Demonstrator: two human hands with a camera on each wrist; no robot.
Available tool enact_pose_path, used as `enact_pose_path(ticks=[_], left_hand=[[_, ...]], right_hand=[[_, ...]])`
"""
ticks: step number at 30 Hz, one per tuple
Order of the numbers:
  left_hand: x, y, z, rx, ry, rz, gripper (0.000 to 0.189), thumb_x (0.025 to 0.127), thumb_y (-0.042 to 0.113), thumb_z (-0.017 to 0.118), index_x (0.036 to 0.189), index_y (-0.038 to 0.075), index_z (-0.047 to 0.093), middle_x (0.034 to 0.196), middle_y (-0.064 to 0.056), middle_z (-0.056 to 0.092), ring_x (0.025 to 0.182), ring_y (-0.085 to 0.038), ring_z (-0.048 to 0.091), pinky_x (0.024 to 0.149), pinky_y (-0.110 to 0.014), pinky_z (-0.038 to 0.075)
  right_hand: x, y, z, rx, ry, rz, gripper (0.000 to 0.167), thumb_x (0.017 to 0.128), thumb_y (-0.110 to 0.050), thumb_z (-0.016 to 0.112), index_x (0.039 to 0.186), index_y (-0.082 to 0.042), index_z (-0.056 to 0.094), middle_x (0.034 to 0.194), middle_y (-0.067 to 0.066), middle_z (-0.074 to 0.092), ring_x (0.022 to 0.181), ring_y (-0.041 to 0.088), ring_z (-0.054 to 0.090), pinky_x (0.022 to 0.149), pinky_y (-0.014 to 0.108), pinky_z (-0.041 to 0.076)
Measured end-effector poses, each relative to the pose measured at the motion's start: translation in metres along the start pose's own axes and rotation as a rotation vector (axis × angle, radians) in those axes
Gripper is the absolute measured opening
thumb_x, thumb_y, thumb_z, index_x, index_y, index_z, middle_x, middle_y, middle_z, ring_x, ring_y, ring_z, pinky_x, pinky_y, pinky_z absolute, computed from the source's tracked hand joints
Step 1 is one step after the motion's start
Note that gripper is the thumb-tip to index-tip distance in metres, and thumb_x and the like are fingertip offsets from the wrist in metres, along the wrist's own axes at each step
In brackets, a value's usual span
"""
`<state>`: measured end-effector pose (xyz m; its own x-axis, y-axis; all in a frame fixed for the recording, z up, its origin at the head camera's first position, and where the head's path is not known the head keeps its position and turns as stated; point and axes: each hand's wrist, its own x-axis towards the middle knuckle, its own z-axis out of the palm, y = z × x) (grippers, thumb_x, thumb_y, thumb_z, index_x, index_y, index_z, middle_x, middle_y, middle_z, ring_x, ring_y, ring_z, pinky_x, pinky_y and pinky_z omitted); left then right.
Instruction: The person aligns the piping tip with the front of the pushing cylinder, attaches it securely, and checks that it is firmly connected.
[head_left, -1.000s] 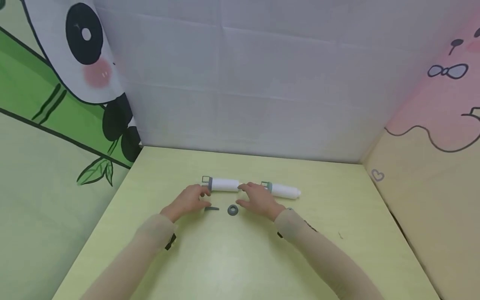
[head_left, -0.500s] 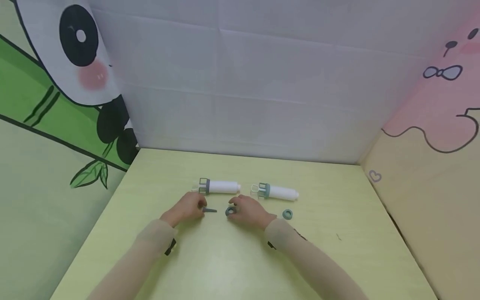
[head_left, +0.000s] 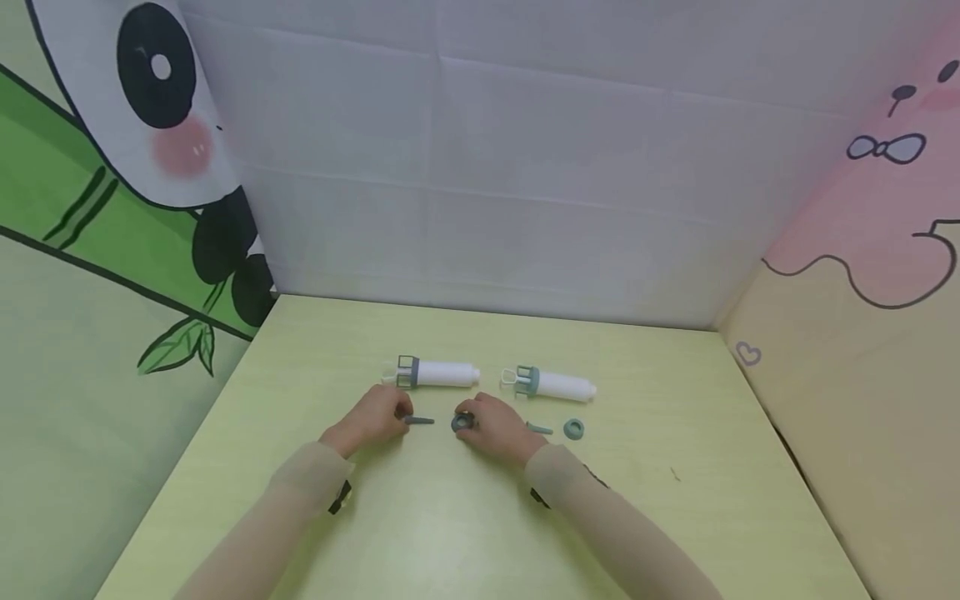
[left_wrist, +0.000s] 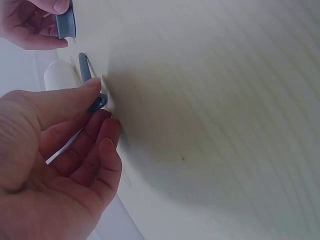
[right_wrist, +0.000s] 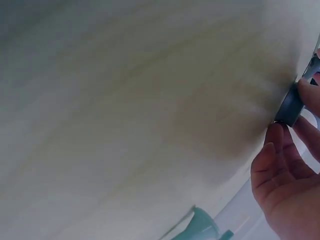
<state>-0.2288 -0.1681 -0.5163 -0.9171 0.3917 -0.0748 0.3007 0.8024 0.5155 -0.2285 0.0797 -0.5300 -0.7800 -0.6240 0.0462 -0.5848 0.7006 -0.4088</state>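
On the pale bench (head_left: pixel 450 525), the left hand (head_left: pixel 378 414) holds a dark grey tapered pin (head_left: pixel 422 421) by its wider end, the fingers and thumb closed to little more than its thickness; the pin's thin end points right, toward the other hand. The right hand (head_left: pixel 491 427) grips a dark grey ring (head_left: pixel 457 426) at its edge, thumb and fingers parted by the width of the piece. Whether the ring touches the bench is hard to tell. The pin and ring are apart, side by side. Beyond the hands lie two white tubes: one with a grey collar (head_left: pixel 406 372) at its left end, the other, to its right, with a teal collar (head_left: pixel 532 382). Just beside the right wrist lies a teal pin (head_left: pixel 542 429), partly hidden, and right of that a teal ring (head_left: pixel 573 429).
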Motion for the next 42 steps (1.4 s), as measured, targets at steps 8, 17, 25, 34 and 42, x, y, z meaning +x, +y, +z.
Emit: enact_pose_path(ticks=[8, 17, 25, 34, 42], left_hand=[[0.0, 0.003, 0.002, -0.006, 0.044, 0.035, 0.017, 0.074, 0.005, 0.078, 0.089, 0.003, 0.071, 0.082, -0.003, 0.065, 0.077, -0.016, 0.058, 0.075, -0.036, 0.049], [0.001, 0.014, 0.002, -0.042, 0.076, 0.05, 0.018, 0.076, 0.003, 0.076, 0.093, 0.003, 0.071, 0.083, -0.003, 0.065, 0.076, -0.015, 0.059, 0.072, -0.033, 0.05], [0.006, 0.019, 0.005, -0.04, 0.106, 0.054, 0.016, 0.076, 0.001, 0.076, 0.092, 0.004, 0.072, 0.082, -0.001, 0.066, 0.075, -0.014, 0.06, 0.071, -0.033, 0.05], [0.01, 0.03, 0.007, -0.02, 0.132, 0.102, 0.014, 0.076, 0.003, 0.078, 0.088, 0.006, 0.072, 0.08, 0.001, 0.066, 0.073, -0.013, 0.06, 0.068, -0.032, 0.05], [0.011, 0.041, 0.006, -0.031, 0.149, 0.102, 0.014, 0.075, 0.004, 0.079, 0.086, 0.009, 0.072, 0.079, 0.002, 0.066, 0.075, -0.014, 0.061, 0.07, -0.033, 0.05]], right_hand=[[-0.003, -0.001, -0.006, 0.077, 0.04, 0.015, 0.036, 0.087, -0.027, 0.071, 0.117, -0.009, 0.066, 0.1, 0.0, 0.063, 0.087, 0.011, 0.057, 0.079, 0.028, 0.047], [0.002, -0.003, -0.012, 0.156, 0.023, 0.083, 0.039, 0.088, -0.028, 0.07, 0.121, -0.009, 0.063, 0.104, 0.0, 0.064, 0.082, 0.009, 0.057, 0.073, 0.024, 0.047], [0.001, -0.006, -0.018, 0.198, 0.026, 0.092, 0.036, 0.089, -0.024, 0.07, 0.119, -0.007, 0.063, 0.104, 0.003, 0.064, 0.084, 0.014, 0.059, 0.073, 0.026, 0.048], [0.002, -0.006, -0.019, 0.265, 0.044, 0.103, 0.03, 0.089, -0.024, 0.07, 0.115, -0.011, 0.063, 0.102, -0.001, 0.066, 0.083, 0.01, 0.06, 0.07, 0.024, 0.048], [0.002, -0.003, -0.017, 0.319, 0.059, 0.104, 0.029, 0.088, -0.02, 0.071, 0.114, -0.011, 0.063, 0.104, -0.002, 0.066, 0.085, 0.009, 0.062, 0.072, 0.023, 0.049]])
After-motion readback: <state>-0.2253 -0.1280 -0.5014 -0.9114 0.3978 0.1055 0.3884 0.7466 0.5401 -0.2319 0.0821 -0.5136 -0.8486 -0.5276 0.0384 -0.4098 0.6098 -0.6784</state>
